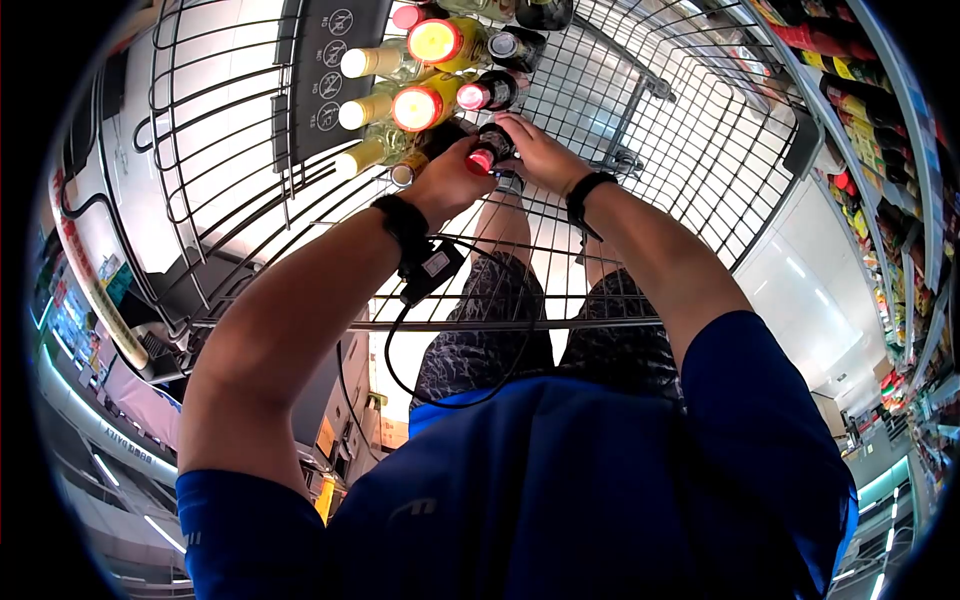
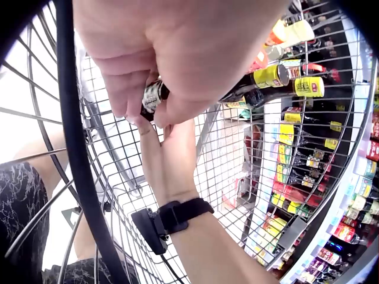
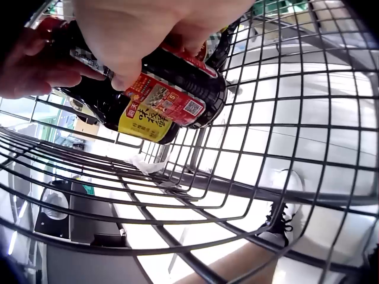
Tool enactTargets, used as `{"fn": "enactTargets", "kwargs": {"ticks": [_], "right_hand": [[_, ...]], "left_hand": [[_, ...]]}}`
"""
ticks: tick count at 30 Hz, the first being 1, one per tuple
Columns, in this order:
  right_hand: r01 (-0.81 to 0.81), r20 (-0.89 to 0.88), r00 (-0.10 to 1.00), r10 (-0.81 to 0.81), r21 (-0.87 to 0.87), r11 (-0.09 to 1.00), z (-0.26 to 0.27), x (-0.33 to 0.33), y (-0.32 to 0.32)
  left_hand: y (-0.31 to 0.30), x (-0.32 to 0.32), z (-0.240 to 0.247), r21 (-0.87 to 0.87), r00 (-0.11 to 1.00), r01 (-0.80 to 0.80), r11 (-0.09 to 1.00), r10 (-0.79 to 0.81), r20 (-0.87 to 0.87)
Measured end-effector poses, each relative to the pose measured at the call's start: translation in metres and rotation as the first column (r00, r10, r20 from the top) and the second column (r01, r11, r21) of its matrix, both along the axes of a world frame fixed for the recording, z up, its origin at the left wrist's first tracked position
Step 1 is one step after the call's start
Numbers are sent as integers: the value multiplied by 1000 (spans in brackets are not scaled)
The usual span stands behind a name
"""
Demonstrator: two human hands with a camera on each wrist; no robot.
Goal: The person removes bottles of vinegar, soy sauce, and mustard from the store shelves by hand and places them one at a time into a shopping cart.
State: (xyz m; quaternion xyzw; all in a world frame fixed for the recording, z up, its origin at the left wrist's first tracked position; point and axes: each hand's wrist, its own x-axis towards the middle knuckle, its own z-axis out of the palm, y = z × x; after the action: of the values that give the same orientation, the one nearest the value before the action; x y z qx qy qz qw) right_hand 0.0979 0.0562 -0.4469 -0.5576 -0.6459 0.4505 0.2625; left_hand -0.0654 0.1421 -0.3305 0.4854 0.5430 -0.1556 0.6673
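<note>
A dark sauce bottle with a red cap lies tilted between both hands inside a wire shopping cart. The left hand grips it near the cap, from the cart's handle side. From the other side, the right hand holds the bottle's body. Its fingers cross the dark glass above a red label in the right wrist view. Right beside that label sits a second dark bottle with a yellow label. In the left wrist view the left palm hides most of the held bottle.
Yellow-capped clear bottles, yellow bottles with red-rimmed caps and more dark bottles lie in rows beside the hands. A dark sign panel borders them. Stocked shelves run along the right. The person's legs stand against the cart.
</note>
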Motion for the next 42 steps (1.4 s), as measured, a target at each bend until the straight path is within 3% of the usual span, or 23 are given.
{"fn": "enactTargets", "kwargs": {"ticks": [3,5,6,9,12,14,15,16,18,21,22,23,24,25,26,30,32,35,36,40,42], "right_hand": [[12,18,1000,-12,-4,1000,11,-1,2],[33,51,998,-34,16,999,18,-2,2],[42,72,997,-41,-22,999,19,-2,1],[58,107,993,-58,-2,998,46,12,-3],[143,97,985,-143,1,990,99,37,-7],[210,129,968,-217,64,976,136,55,-13],[260,120,958,-260,13,966,164,64,-16],[286,116,950,-291,52,957,179,71,-17],[350,121,925,-359,92,932,217,84,-25],[438,48,893,-448,143,887,267,95,-37],[500,-6,863,-505,153,853,278,94,-41],[520,-2,850,-526,162,839,296,95,-44],[538,2,837,-547,171,825,312,95,-48],[559,-10,821,-570,210,802,325,95,-51],[582,-24,804,-595,242,776,337,93,-56],[640,-138,765,-629,270,719,378,89,-79],[658,-145,749,-646,275,701,390,88,-98],[714,-224,700,-678,257,651,402,86,-135],[742,-232,670,-705,243,625,402,85,-150],[811,-184,577,-796,242,532,407,79,-220],[852,-198,518,-832,203,482,410,73,-255]], "left_hand": [[4,1,11,76,994,104,992,-102,-26],[9,5,18,37,978,183,982,-178,-114],[12,8,25,120,948,304,945,-288,-135],[15,5,30,298,887,461,836,-426,-178],[25,7,77,484,833,528,698,-536,-135],[36,9,126,468,823,544,696,-553,-133],[40,2,141,557,849,461,691,-526,-50],[49,4,177,516,840,494,700,-538,-75],[62,-14,213,582,883,384,716,-469,-6],[78,-44,269,663,949,145,734,-292,116],[87,-58,279,673,972,127,729,-228,64],[96,-76,280,734,977,28,678,-174,123],[105,-87,296,857,981,88,508,-192,13],[115,-102,305,906,990,82,414,-142,-25],[124,-117,313,973,985,120,198,-145,-92],[144,-179,324,940,954,299,-165,63,-293],[145,-212,303,945,922,327,-14,224,-316],[152,-259,253,908,919,191,373,256,-298],[141,-259,257,888,882,306,344,249,-401],[142,-251,266,880,860,347,323,265,-437],[150,-257,261,862,869,338,378,227,-441]]}}
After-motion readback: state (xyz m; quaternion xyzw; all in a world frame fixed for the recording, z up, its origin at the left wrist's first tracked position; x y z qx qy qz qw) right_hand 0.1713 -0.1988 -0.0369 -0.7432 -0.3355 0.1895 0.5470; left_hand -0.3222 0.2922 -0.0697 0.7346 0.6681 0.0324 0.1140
